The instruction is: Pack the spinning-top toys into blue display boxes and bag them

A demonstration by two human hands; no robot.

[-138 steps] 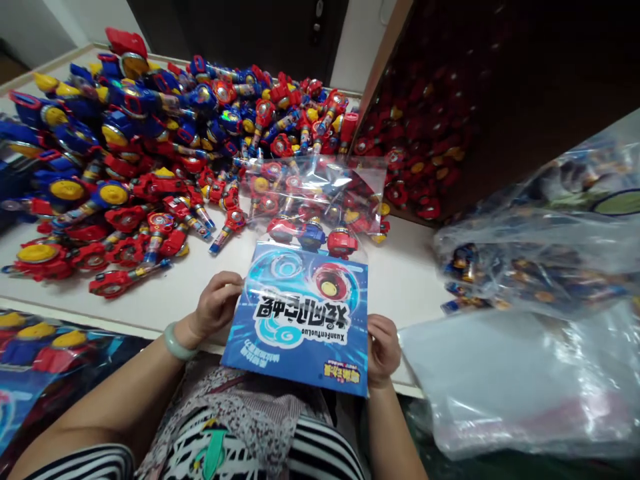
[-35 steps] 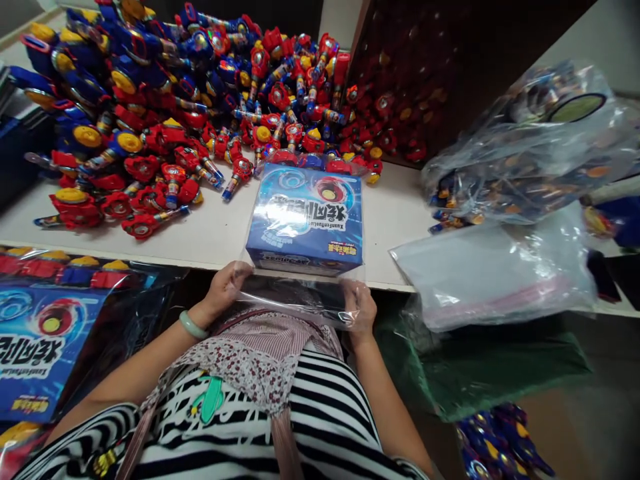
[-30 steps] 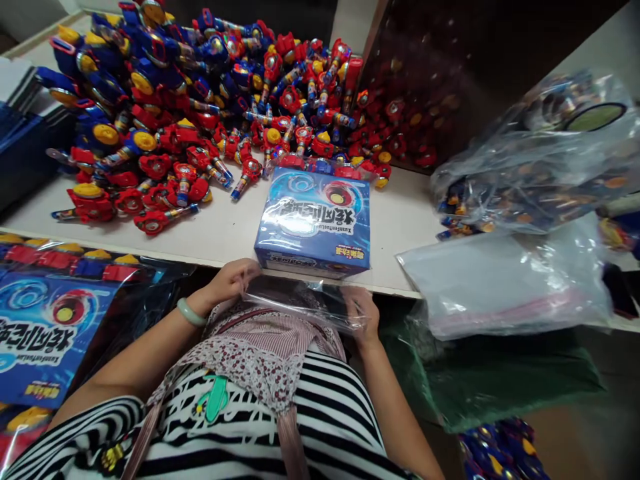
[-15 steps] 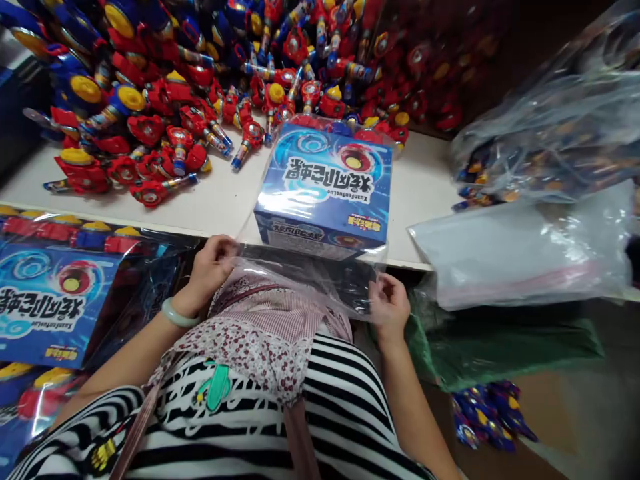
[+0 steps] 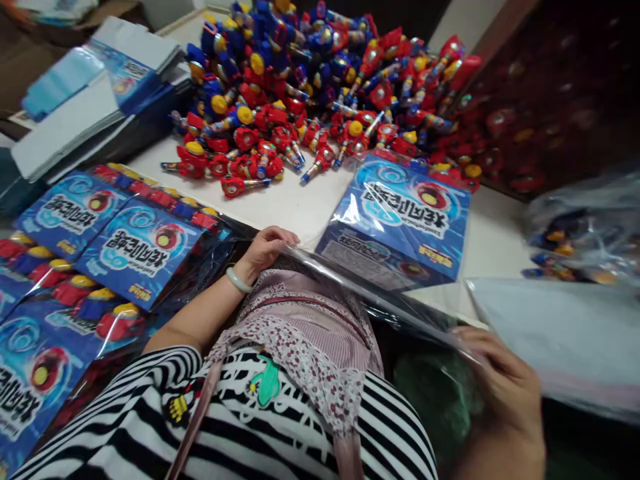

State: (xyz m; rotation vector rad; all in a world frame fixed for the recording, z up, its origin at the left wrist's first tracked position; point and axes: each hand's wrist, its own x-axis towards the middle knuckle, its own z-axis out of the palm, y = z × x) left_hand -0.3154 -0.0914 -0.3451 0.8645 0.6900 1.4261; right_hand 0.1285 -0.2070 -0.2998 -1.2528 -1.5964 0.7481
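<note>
box (image 5: 395,220) in plastic bag (image 5: 345,285) on tabletop (image 5: 300,208) | toy heap (image 5: 320,87) behind box | carton stack (image 5: 70,130) left of heap | bagged sets (image 5: 143,250) before carton stack | plastic sheeting (image 5: 560,327) right of box

Looks like a small toy-packing workshop, going by the heap of loose red and blue toys (image 5: 300,87) on a white worktable (image 5: 295,208) behind the blue printed box (image 5: 400,217). Same read from the rows of bagged blue boxes (image 5: 143,250) left of that box, with stacked printed card (image 5: 70,127) beyond them. Also consistent with a plastic bag of small items (image 5: 590,223) to its right.
</note>
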